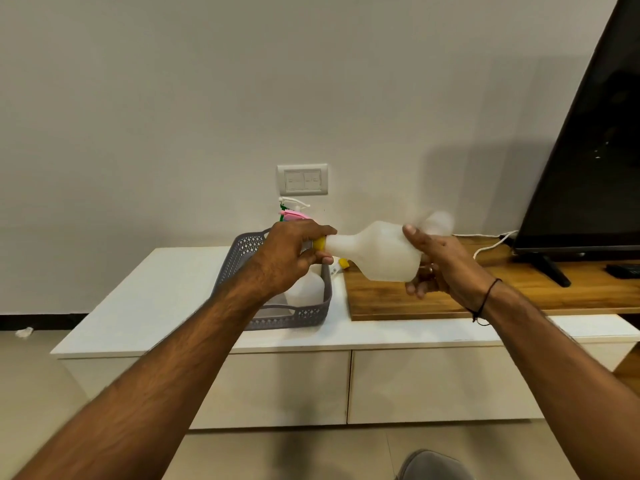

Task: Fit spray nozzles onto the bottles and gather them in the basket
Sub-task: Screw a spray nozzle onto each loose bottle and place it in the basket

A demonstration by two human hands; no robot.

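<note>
I have the translucent white plastic bottle point(379, 252) held sideways in the air above the white table point(145, 299), my right hand point(436, 261) curled round its broad base and my left hand point(289, 258) pinching the yellow screw collar of the spray nozzle point(319, 243) at its narrow neck. To seat it well I would keep the smooth, slippery body from turning and twist the collar squarely, so it does not cross-thread. The grey perforated plastic basket point(304, 315) sits just below, already holding bottles.

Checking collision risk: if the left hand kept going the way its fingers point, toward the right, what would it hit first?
The left hand grips the yellow nozzle, so going on it would press into the neck of the white bottle held by the right hand.
</note>
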